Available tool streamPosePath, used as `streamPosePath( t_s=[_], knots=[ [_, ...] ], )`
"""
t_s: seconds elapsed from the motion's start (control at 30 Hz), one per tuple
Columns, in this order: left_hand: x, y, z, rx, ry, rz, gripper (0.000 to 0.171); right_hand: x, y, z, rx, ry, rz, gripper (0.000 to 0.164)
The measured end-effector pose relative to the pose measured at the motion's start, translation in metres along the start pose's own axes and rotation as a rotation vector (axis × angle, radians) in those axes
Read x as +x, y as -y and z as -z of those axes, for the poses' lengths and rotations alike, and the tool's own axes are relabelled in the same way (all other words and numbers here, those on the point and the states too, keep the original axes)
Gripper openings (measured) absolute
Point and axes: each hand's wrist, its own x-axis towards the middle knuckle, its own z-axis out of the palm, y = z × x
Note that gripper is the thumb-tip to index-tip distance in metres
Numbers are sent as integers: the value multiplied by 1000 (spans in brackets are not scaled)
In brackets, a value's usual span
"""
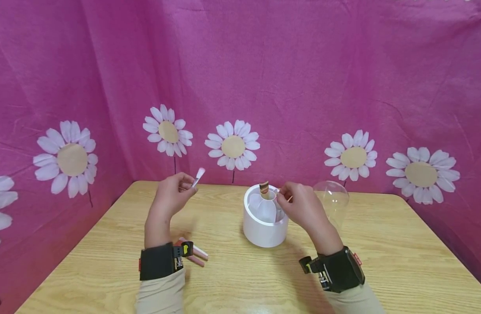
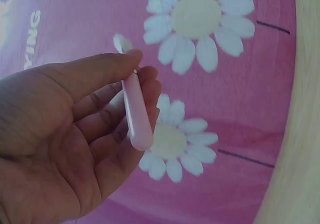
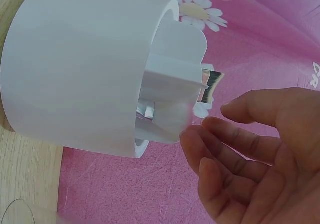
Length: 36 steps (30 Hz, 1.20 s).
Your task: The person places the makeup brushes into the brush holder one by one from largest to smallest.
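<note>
Pink-handled makeup brush (image 2: 138, 114): pinched in my left hand (image 1: 170, 192), above the tabletop | my right hand (image 1: 303, 206): loosely bent, gripping nothing, at the white divided brush holder (image 1: 264, 236) | clear dome (image 1: 335, 196) just beyond | surface: pale wood-grain tabletop (image 1: 232, 285), pink sticks (image 1: 201, 254) lying near my left wrist | room: magenta cloth (image 1: 287, 87), daisy-printed, behind and at both sides
</note>
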Motion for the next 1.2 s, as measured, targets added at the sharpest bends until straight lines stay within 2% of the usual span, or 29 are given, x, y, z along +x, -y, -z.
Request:
streamPosePath(
  t_s=[0.23,0.5,0.6,0.7,0.9,1.2],
  knots=[
    [0,-31,-18,1,-23,-103,19,0,2,2,57,-1,1,14],
    [-2,-65,-44,-39,-48,-248,18,1,15,4,308,34,44,37],
    [-4,-76,-54,-58,-61,-307,17,0,18,4,380,17,67,38],
    [-6,-86,-62,-67,-64,-349,18,-2,19,5,430,-34,99,33],
    [-9,-98,-74,-90,-49,-386,19,-3,20,5,454,-146,132,17],
    [-11,-102,-85,-123,-57,-406,14,-3,22,5,531,-112,150,13]
  ],
)
